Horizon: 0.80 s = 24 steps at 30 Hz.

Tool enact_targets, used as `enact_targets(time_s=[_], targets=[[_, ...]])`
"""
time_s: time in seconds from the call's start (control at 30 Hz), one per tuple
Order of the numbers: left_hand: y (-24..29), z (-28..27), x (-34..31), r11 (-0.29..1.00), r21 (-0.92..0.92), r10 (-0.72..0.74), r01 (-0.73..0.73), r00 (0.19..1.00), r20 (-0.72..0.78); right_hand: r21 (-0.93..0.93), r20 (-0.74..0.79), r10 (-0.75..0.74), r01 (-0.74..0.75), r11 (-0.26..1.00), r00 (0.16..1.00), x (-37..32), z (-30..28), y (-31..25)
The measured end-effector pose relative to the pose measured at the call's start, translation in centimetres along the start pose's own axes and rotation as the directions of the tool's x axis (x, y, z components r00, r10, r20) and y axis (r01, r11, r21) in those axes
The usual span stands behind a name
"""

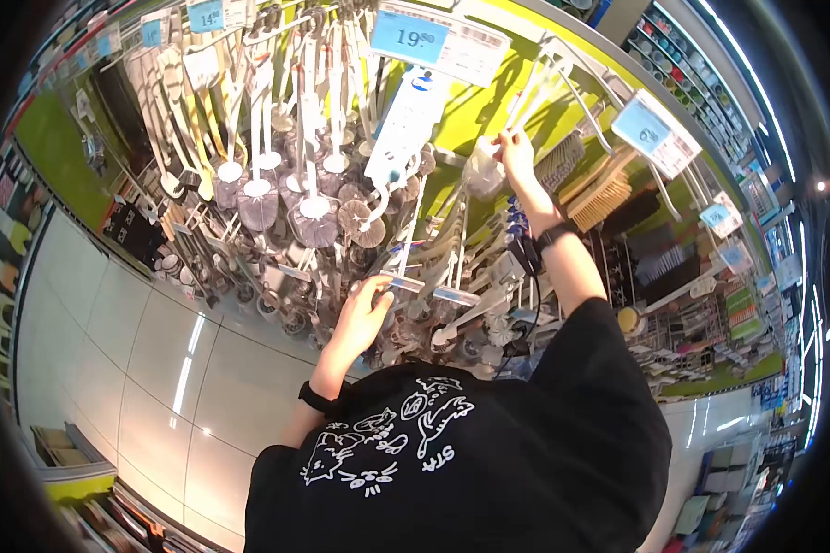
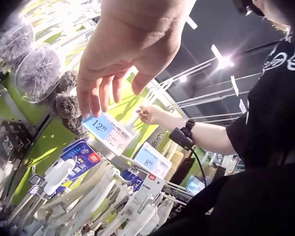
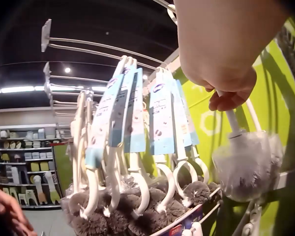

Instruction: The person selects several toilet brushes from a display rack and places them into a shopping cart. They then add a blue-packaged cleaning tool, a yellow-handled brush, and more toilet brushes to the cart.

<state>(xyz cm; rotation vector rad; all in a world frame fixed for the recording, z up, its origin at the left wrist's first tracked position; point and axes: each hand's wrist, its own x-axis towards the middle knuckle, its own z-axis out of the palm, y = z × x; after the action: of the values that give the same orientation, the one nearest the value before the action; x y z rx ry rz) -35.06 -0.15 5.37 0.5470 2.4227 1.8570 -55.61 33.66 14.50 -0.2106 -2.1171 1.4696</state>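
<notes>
Reaching up, my right hand (image 1: pixel 518 164) grips a white handle (image 3: pixel 234 123), its bagged brush (image 3: pixel 243 167) just below the fingers. Lower and well apart, my left hand (image 1: pixel 361 321) extends relaxed fingers near a price tag (image 2: pixel 108 132).

Curved white-handled brushes (image 3: pixel 144 189) with grey bristles hang in rows, pale-blue cards (image 3: pixel 161 118) along their handles. A tan-bristled wooden brush (image 1: pixel 601 198) hangs near a blue-and-white price tag (image 1: pixel 657 132). Glossy floor tiles (image 1: pixel 138 378) show bright light reflections (image 1: pixel 189 355).
</notes>
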Motion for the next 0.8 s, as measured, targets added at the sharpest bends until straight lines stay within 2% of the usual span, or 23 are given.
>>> enact_targets(time_s=[0.07,0.1,0.2,0.33,0.4,0.5,0.63,0.73,0.8], targets=[[1.0,-0.4,-0.4,0.995,-0.046,-0.087,0.089,0.996,0.028,0.026,0.013,-0.098,0.098,0.995,0.995,-1.9,-0.7,-1.1],[0.6,-0.4,-0.5,0.997,-0.044,-0.067,0.068,0.998,0.022,0.072,0.033,-0.115,0.112,0.991,0.993,-3.3,-1.2,-2.0],[0.5,-0.4,-1.0,0.992,-0.066,-0.099,0.103,0.993,0.064,0.062,0.026,-0.071,0.070,0.996,0.997,-6.9,-2.0,-4.0],[-0.3,-0.5,-2.1,0.996,-0.074,-0.041,0.051,0.990,0.135,0.112,-0.008,0.016,-0.015,0.994,1.000,-11.1,-2.9,-5.1],[-0.1,-1.1,-2.9,0.994,-0.091,-0.046,0.063,0.982,0.182,0.008,-0.042,0.038,-0.038,0.999,0.998,-13.4,-3.4,-6.8],[-0.4,-2.5,-4.5,0.990,-0.122,-0.031,0.063,0.969,0.246,-0.090,-0.075,-0.059,0.052,0.995,0.995,-15.7,-4.3,-7.3],[-0.5,-4.6,-6.6,0.989,-0.141,-0.005,0.052,0.950,0.312,-0.059,-0.126,-0.002,-0.005,0.998,0.992,-19.3,-5.2,-8.5],[-0.6,-6.7,-8.6,0.990,-0.138,0.023,0.029,0.932,0.361,-0.194,-0.158,0.087,-0.118,0.974,0.983,-22.2,-5.4,-10.8],[-0.9,-8.0,-9.8,0.991,-0.129,0.030,0.024,0.916,0.399,-0.207,-0.159,0.183,-0.214,0.955,0.970,-24.2,-5.5,-12.9]])
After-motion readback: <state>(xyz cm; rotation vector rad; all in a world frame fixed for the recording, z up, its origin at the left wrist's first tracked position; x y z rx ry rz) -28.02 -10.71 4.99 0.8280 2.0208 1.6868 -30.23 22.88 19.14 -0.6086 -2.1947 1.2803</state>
